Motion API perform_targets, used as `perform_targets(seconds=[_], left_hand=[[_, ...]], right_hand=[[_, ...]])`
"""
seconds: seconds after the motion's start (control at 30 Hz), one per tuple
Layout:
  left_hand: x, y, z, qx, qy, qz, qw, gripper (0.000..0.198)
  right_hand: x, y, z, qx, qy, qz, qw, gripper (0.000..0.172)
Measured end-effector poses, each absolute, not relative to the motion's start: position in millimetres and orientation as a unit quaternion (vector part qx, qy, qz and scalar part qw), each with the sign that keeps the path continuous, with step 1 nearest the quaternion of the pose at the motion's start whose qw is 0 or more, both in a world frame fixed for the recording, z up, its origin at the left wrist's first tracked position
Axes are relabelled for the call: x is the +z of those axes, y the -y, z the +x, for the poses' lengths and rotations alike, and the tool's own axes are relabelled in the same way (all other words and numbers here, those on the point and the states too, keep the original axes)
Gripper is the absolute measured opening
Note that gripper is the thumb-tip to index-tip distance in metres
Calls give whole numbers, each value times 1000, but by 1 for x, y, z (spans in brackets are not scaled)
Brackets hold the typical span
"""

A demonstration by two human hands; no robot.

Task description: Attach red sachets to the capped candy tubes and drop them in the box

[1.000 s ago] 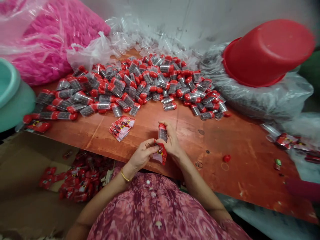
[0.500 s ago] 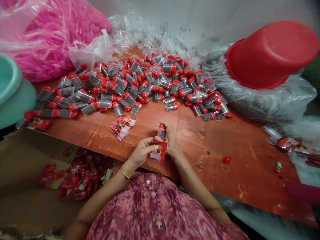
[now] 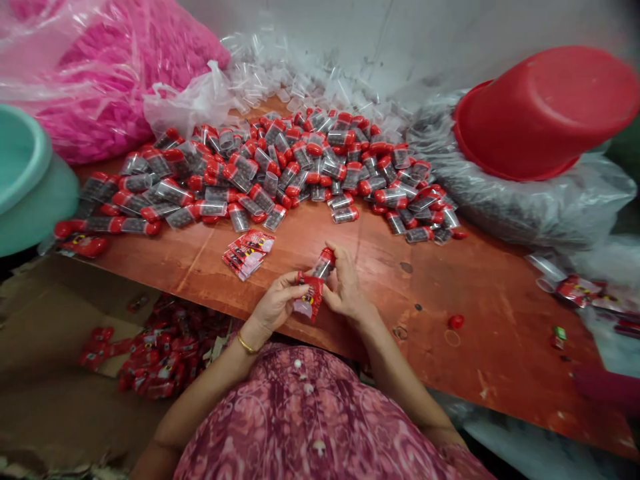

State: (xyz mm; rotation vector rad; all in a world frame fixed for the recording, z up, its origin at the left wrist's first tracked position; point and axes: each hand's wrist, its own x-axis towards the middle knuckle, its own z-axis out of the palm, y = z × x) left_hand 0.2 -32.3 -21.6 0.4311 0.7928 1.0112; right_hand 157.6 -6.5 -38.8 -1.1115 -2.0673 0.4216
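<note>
My left hand [image 3: 275,305] pinches a red printed plastic sleeve [image 3: 309,301] near the table's front edge. A clear tube [image 3: 325,264] with a red cap and dark round pieces inside is in the fingers of my right hand [image 3: 349,282]. The tube tilts, its lower end at the top of the sleeve; I cannot tell how far it is inside. A small fanned stack of the same red sleeves [image 3: 248,253] lies on the table to the left. Farther back spreads a large heap of red-capped filled tubes [image 3: 280,163].
Clear empty tubes [image 3: 300,73] pile against the wall. A red bucket [image 3: 545,110] sits upside down on a bag of dark pieces [image 3: 505,207]. Pink pieces fill a bag [image 3: 115,73] beside a teal tub [image 3: 35,193]. Wrapped red items [image 3: 160,360] lie in a carton below left.
The tube has tilted over to the right at its capped end, and my right-hand fingers have shifted on it. The sleeve has moved slightly left with my left hand.
</note>
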Motion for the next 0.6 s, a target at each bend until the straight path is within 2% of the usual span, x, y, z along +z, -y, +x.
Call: perform_targets(seconds=[0.13,0.23,0.37,0.43,0.6], left_hand=[[-21,30,-8,452,-368,274,765,23],[-21,33,-6,433,-377,386,722,21],[-16,38,1,424,-426,530,598,13],[-12,41,2,403,-447,574,555,14],[-1,46,2,379,-454,616,520,15]], right_hand=[[-24,11,158,174,853,-392,297,74],[-20,14,152,139,860,-415,261,66],[-16,19,145,99,845,-481,213,55],[-14,22,145,77,841,-490,214,47],[-15,24,147,47,838,-459,293,23]])
